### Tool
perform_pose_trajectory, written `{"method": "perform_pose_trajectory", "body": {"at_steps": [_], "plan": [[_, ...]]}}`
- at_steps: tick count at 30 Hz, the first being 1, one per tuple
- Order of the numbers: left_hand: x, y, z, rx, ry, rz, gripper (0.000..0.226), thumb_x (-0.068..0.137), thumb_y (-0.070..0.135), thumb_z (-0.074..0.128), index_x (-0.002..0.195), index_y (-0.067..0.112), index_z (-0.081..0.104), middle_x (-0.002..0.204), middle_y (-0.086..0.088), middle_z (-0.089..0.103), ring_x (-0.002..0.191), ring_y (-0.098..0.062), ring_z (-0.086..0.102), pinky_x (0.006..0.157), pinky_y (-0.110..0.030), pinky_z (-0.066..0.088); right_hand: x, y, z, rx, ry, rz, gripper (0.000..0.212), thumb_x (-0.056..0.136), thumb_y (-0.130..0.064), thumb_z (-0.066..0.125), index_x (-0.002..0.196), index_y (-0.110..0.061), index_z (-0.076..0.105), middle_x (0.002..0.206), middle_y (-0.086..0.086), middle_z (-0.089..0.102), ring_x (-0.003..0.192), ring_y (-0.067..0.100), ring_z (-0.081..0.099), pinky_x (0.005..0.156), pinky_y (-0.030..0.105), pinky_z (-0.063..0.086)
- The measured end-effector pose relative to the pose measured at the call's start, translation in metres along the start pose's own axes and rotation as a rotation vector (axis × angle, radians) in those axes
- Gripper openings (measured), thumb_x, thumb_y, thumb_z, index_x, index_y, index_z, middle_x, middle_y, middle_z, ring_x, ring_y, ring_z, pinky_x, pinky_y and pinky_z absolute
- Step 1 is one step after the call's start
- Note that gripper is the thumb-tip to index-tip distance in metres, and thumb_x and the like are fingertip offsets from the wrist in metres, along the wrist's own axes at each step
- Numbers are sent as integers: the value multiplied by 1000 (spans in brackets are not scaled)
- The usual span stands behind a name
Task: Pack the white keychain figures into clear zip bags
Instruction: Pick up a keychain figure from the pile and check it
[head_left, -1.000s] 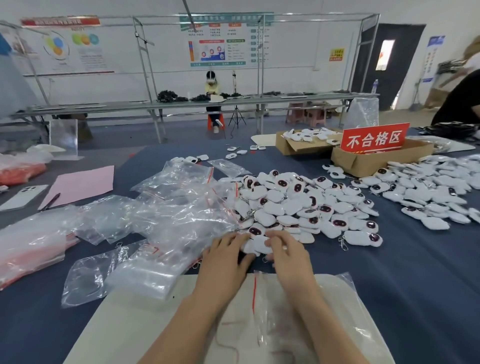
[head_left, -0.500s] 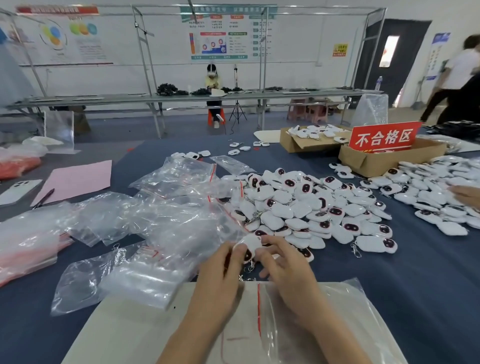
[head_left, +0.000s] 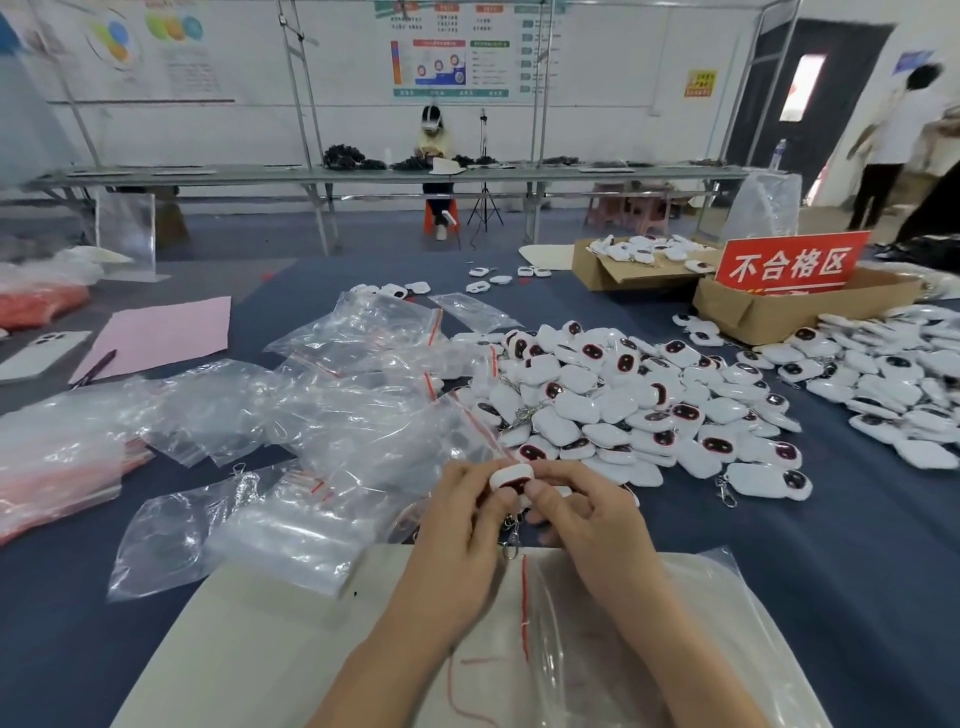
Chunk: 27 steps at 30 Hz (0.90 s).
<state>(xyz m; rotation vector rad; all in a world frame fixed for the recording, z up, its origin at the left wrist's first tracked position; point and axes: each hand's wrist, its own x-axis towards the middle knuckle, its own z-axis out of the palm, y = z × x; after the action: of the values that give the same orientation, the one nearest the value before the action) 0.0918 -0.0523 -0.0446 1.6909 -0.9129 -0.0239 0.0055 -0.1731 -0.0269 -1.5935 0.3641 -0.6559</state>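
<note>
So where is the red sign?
In the head view the red sign stands far right, in a cardboard box just behind the right-hand heap of white keychain figures.

We see the white keychain figure (head_left: 511, 475) up close. It looks like smooth, shiny plastic with a dark glossy face. The pile of figures (head_left: 623, 405) shines the same way. Their little clips (head_left: 726, 491) look like silver metal. The clear zip bags (head_left: 337, 395) are thin, crinkly, shiny plastic. The desk (head_left: 831, 545) wears a dull dark blue cloth. The boxes (head_left: 769, 312) are brown cardboard, not shiny. The pink sheet (head_left: 156, 332) looks like flat paper.
</note>
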Motion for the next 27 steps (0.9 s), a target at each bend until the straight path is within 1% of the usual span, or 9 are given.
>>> {"method": "perform_pose_trajectory", "body": {"at_steps": [2,6,8,11,15,20,22,25,27], "plan": [[-2,0,-1,8,2,31,27,104,24,48,118,42,62,110,19,57,110,-4,58,91,-13,40,-1,1,1,28,-4,-2,23,93,-14,69,88,-35,75,77,-2,75,67,10,70,62,19,56],[-3,3,1,-44,18,-69,24,101,34,43,111,47,61,107,21,67,107,-4,62,89,-21,47,-2,1,4,46,-10,-3,23,91,-8,70,86,-30,73,79,-5,74,66,9,70,61,17,56],[-2,4,2,-39,20,-125,24,103,32,43,104,49,60,102,24,67,101,-1,62,82,-16,46,-3,2,5,17,-12,6,18,90,-12,72,88,-30,72,79,-5,74,65,10,70,63,19,56],[-1,3,0,-19,13,-188,31,106,17,46,99,43,62,96,26,66,91,4,61,71,-9,40,-4,4,6,-32,-16,14,16,90,-16,73,90,-31,71,80,-8,74,65,10,71,64,18,56],[0,4,0,-23,9,-232,31,105,15,48,97,40,64,86,24,67,79,4,59,67,-11,39,-3,5,6,-81,-10,8,17,89,-17,74,90,-33,70,79,-10,73,64,9,70,61,16,54],[0,6,1,-100,17,-210,25,105,22,52,102,42,67,97,21,71,91,2,64,74,-8,42,1,6,7,-29,16,87,10,91,-14,71,91,-24,70,77,-7,73,62,13,70,58,20,54],[0,8,1,-206,21,-205,20,103,26,55,107,38,70,100,15,74,92,-2,66,78,-11,46,2,5,5,20,14,114,6,92,-13,70,92,-19,69,72,-3,72,59,13,69,56,21,54],[0,10,0,-334,-21,-206,21,97,32,58,112,33,72,106,4,75,102,-14,69,89,-32,53,3,3,2,68,-1,133,2,92,-13,69,94,-14,69,62,1,69,55,12,66,55,21,53],[0,10,0,-319,-49,-196,24,94,33,59,116,34,71,103,4,75,98,-12,68,87,-34,53,4,3,0,82,-11,139,3,93,-13,68,95,-12,69,60,3,68,56,13,65,55,22,54]]}}
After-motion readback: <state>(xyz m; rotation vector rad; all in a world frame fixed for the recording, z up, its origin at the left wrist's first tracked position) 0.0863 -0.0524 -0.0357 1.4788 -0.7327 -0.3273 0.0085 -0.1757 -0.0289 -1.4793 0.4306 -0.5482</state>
